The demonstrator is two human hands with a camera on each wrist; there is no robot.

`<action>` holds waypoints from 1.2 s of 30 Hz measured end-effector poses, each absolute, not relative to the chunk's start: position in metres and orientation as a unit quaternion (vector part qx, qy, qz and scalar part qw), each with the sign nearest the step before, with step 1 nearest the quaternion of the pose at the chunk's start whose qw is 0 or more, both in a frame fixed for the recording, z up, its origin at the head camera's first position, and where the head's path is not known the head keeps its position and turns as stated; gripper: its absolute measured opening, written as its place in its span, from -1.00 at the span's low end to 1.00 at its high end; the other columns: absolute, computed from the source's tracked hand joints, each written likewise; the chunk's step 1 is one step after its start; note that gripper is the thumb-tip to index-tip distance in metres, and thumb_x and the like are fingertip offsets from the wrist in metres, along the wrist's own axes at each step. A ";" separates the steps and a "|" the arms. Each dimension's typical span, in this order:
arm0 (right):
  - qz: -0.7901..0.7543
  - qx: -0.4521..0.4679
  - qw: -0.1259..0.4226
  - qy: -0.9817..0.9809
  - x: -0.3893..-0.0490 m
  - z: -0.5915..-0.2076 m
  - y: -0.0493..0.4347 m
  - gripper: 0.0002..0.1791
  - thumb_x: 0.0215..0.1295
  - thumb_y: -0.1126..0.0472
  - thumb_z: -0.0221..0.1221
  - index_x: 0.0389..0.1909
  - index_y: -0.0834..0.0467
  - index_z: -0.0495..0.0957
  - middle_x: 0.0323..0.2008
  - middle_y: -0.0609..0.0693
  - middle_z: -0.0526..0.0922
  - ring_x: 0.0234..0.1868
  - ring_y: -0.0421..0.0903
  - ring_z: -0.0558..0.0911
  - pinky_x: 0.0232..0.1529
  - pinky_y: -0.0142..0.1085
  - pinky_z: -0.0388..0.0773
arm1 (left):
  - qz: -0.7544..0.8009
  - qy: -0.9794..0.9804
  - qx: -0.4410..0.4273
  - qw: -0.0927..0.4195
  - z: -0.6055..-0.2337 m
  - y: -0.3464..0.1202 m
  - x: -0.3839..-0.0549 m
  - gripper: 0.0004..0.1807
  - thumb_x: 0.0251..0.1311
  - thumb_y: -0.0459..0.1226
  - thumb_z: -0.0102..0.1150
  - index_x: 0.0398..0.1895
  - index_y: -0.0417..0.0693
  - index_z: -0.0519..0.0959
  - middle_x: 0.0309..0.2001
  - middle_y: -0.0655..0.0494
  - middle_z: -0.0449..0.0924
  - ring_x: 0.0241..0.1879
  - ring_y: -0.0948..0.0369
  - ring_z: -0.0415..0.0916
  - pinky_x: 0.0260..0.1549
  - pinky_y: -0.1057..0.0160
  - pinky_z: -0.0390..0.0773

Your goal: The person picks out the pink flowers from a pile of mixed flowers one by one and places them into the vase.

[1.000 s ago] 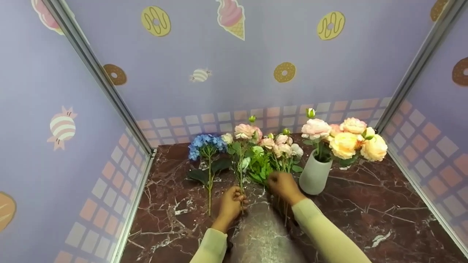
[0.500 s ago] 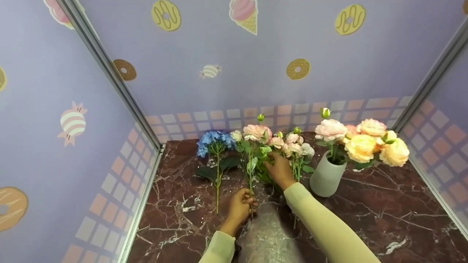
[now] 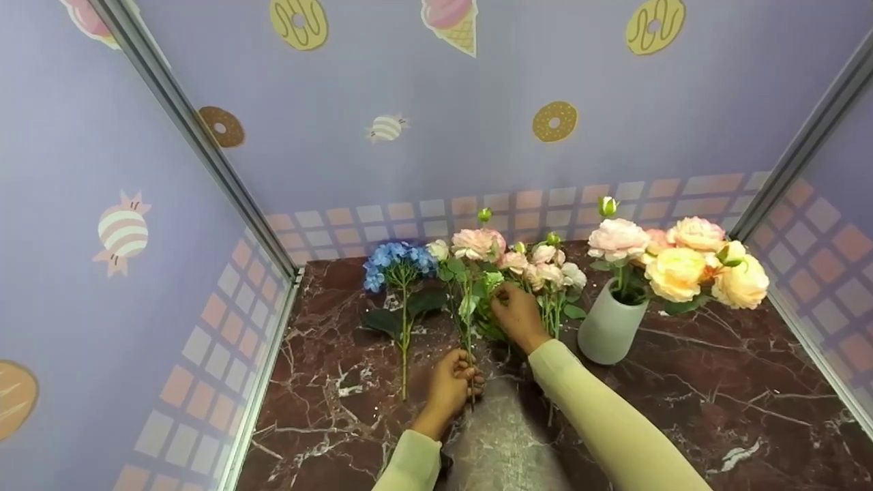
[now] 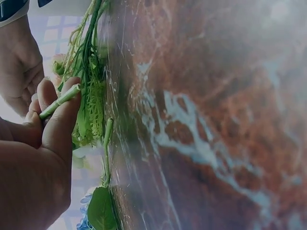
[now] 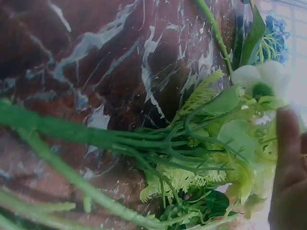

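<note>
In the head view, my left hand [image 3: 451,383] pinches the lower stem of a pink rose spray [image 3: 475,243]. The stem's cut end [image 4: 62,100] pokes out between thumb and fingers in the left wrist view. My right hand [image 3: 520,315] is bent over the green foliage [image 3: 487,322], fingertips right at the leaves below a pale green bloom [image 3: 492,279]. A finger stands against the leaves beside a white flower [image 5: 259,81] in the right wrist view; I cannot tell whether the hand grips them. Paler pink roses [image 3: 545,274] lie just right of it.
A blue hydrangea stem [image 3: 405,354] lies on the marbled table [image 3: 327,436], left of the hands. To the right, a grey-white vase [image 3: 612,327] holds pink and yellow roses [image 3: 675,274]. Patterned walls [image 3: 470,157] enclose the back and sides.
My right hand has moved up from the lower stems to the top of the green foliage. The left hand keeps hold of the rose stem. The head view has shifted slightly.
</note>
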State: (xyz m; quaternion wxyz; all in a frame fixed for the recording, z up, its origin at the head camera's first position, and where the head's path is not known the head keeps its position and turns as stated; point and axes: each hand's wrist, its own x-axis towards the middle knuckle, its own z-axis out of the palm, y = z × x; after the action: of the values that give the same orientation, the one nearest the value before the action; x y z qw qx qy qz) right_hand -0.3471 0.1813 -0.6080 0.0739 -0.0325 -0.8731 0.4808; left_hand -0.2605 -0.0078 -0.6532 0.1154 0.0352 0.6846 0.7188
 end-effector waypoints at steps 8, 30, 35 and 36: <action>0.471 -0.046 0.093 -0.876 -0.346 -0.605 0.177 -0.74 0.63 0.14 0.39 0.21 0.10 0.75 0.00 0.18 0.86 -0.05 0.11 0.82 0.00 0.07 0.78 | 0.724 0.679 0.033 0.118 -0.653 -0.006 -0.259 -0.86 0.52 -0.66 0.10 0.06 -0.55 0.48 -0.23 -0.08 0.67 -0.31 0.12 0.69 -0.36 0.10 0.83; 0.522 -0.015 0.043 -0.852 -0.344 -0.600 0.179 -0.56 0.72 0.17 0.27 0.51 0.04 0.64 -0.20 0.17 0.83 -0.42 -0.09 0.68 -0.37 -0.27 0.51 | 0.727 0.676 0.012 0.119 -0.654 -0.004 -0.265 -0.84 0.54 -0.67 0.07 0.05 -0.43 0.55 -0.19 -0.05 0.68 -0.22 0.10 0.80 -0.32 0.13 0.85; 0.562 -0.035 0.045 -0.825 -0.345 -0.601 0.180 -0.72 0.74 0.03 0.27 0.27 0.03 0.71 -0.21 0.15 0.82 -0.25 0.21 0.78 -0.36 -0.25 0.54 | 0.726 0.678 0.014 0.114 -0.655 -0.004 -0.265 -0.84 0.54 -0.67 0.07 0.07 -0.47 0.54 -0.19 -0.08 0.70 -0.22 0.12 0.80 -0.30 0.09 0.86; 0.563 -0.033 0.048 -0.824 -0.345 -0.601 0.180 -0.75 0.74 0.05 0.27 0.24 0.05 0.71 -0.21 0.17 0.82 -0.23 0.24 0.79 -0.36 -0.25 0.55 | 0.725 0.680 0.015 0.113 -0.655 -0.004 -0.265 -0.84 0.54 -0.67 0.08 0.08 -0.49 0.54 -0.19 -0.09 0.70 -0.23 0.12 0.80 -0.30 0.09 0.86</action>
State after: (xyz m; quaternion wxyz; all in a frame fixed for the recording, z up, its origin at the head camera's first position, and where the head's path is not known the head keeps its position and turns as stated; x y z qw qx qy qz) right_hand -0.3449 0.1803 -0.6011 0.0480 -0.0332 -0.8242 0.5634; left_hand -0.2649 -0.0043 -0.6551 0.1134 0.0155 0.6795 0.7247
